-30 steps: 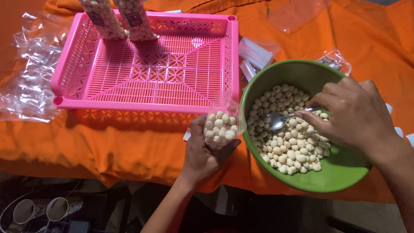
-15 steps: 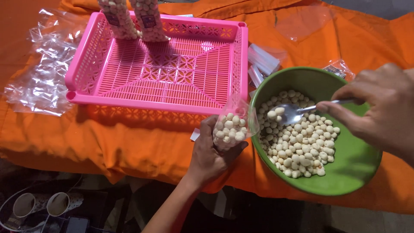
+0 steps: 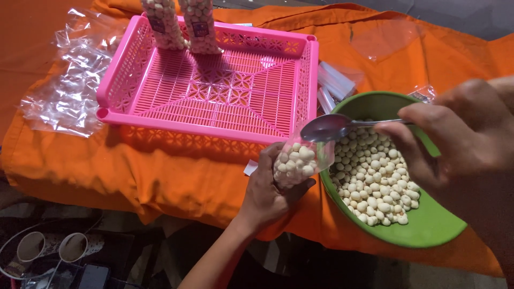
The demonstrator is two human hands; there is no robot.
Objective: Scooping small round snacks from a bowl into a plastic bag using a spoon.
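While the left hand (image 3: 270, 190) grips a small clear bag of pale round snacks (image 3: 296, 163) at the orange cloth's (image 3: 160, 171) front edge, the right hand (image 3: 455, 134) pinches a metal spoon (image 3: 334, 127) above the green bowl (image 3: 428, 225).

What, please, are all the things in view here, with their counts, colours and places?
basket: one, pink, lattice plastic, on the cloth
filled bags: two, clear with pale balls, upright at the basket's far edge
empty bags: a heap, clear, left of the basket
bowl: one, green, right, holding pale round balls
cloth: one, orange, covering the table
small bag: one, clear, part filled, in the left hand's grip
spoon: one, metal, over that bag
left hand: holding the small bag
right hand: holding the spoon
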